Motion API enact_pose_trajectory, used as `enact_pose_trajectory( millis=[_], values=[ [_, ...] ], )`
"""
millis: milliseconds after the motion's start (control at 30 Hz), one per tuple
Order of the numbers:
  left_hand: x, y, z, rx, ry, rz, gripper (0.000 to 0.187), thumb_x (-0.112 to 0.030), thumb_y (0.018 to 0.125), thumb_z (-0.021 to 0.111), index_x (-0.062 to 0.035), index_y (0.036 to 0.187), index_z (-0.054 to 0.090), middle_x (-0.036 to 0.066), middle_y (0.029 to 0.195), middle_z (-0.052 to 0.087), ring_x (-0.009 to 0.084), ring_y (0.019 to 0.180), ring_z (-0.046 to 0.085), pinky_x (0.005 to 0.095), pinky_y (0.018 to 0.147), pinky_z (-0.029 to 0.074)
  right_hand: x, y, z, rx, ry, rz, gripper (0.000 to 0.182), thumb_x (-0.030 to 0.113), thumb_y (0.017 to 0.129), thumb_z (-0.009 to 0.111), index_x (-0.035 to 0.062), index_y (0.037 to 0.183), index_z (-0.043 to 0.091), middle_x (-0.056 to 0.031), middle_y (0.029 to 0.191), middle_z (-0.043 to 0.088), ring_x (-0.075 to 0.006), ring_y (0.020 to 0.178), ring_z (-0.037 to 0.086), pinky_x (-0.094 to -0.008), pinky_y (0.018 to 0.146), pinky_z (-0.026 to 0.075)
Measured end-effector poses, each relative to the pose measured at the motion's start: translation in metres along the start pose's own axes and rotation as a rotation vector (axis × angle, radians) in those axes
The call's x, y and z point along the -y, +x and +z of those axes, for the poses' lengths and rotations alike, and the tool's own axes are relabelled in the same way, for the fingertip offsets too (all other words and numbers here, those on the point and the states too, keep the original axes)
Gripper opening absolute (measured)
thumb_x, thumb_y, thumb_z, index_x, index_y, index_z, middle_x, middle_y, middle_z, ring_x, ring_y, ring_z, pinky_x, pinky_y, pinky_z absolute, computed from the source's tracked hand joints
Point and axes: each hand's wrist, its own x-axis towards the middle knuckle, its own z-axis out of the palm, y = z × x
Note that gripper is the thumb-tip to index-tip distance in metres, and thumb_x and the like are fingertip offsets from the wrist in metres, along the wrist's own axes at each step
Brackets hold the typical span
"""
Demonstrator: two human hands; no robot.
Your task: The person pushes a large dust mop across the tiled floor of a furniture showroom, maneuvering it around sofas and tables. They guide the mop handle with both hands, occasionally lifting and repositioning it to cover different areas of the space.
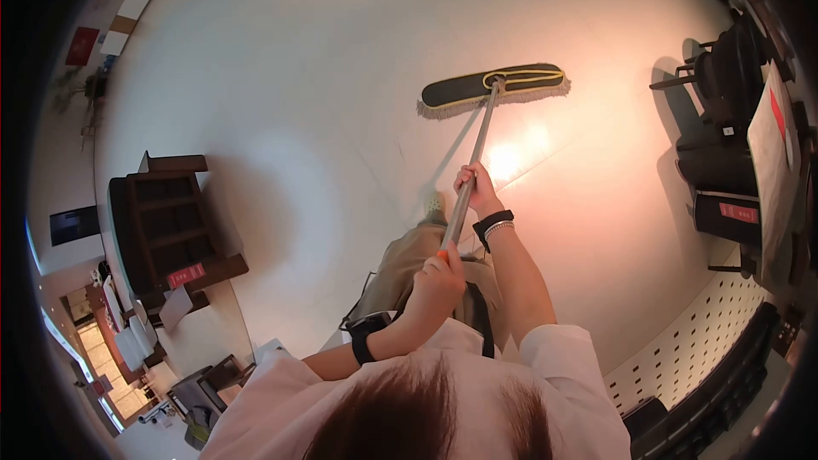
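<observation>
A flat dust mop lies on the pale glossy floor ahead of me, its black, fringed head (494,87) turned crosswise. Its grey metal handle (477,146) runs back toward my body. My right hand (477,187) grips the handle partway down; a black band and a bead bracelet sit on that wrist. My left hand (439,279) is closed over the handle's orange top end, near my chest, with a dark watch on the wrist. One shoe (434,204) shows just left of the handle.
A dark wooden shelf unit (166,226) with a red label stands to my left. Dark chairs (724,77) and a table with a white cloth (771,162) are at the right. A white perforated panel (694,336) runs along the lower right.
</observation>
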Motion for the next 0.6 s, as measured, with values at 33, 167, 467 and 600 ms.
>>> enact_pose_trajectory(
  millis=[33, 167, 467, 600],
  values=[
    [-0.007, -0.008, -0.011, -0.005, -0.093, 0.018, 0.024, -0.011, 0.079, 0.046, 0.0, 0.099, 0.052, -0.001, 0.052, 0.037, 0.0085, 0.044, 0.041, 0.018, 0.036, 0.034, 0.0, -0.011, -0.006, -0.008, 0.005, 0.009, 0.012, 0.008, 0.07, 0.044, 0.0094, 0.061, 0.037, 0.0036, 0.05, 0.037, -0.008, 0.047, 0.04, -0.0215, 0.051, 0.039],
    [-0.023, -0.032, -0.043, 0.215, -0.995, 0.201, 0.033, -0.027, 0.077, 0.047, -0.0033, 0.099, 0.051, 0.011, 0.058, 0.049, 0.0246, 0.055, 0.052, 0.0332, 0.046, 0.042, 0.002, -0.074, -0.046, -0.065, 0.066, 0.036, 0.017, 0.008, 0.072, 0.044, 0.0097, 0.057, 0.036, 0.0058, 0.045, 0.034, -0.005, 0.039, 0.035, -0.0186, 0.044, 0.036],
    [0.032, -0.066, 0.065, 0.182, -1.051, -0.08, 0.027, -0.026, 0.075, 0.045, -0.0028, 0.083, 0.056, 0.012, 0.068, 0.059, 0.0257, 0.061, 0.057, 0.0377, 0.058, 0.043, 0.016, -0.216, -0.154, -0.286, -0.124, 0.162, 0.011, 0.01, 0.073, 0.048, 0.0081, 0.064, 0.042, 0.0054, 0.044, 0.036, -0.0039, 0.036, 0.036, -0.0169, 0.038, 0.036],
    [0.082, -0.068, 0.117, 0.574, -1.174, -0.362, 0.028, -0.028, 0.076, 0.044, -0.0056, 0.086, 0.057, 0.008, 0.065, 0.06, 0.0172, 0.054, 0.056, 0.0295, 0.05, 0.044, 0.005, -0.203, -0.144, -0.354, -0.171, 0.21, 0.01, 0.012, 0.071, 0.048, 0.0094, 0.063, 0.043, 0.006, 0.045, 0.035, -0.0057, 0.037, 0.036, -0.0196, 0.039, 0.037]
  ],
)
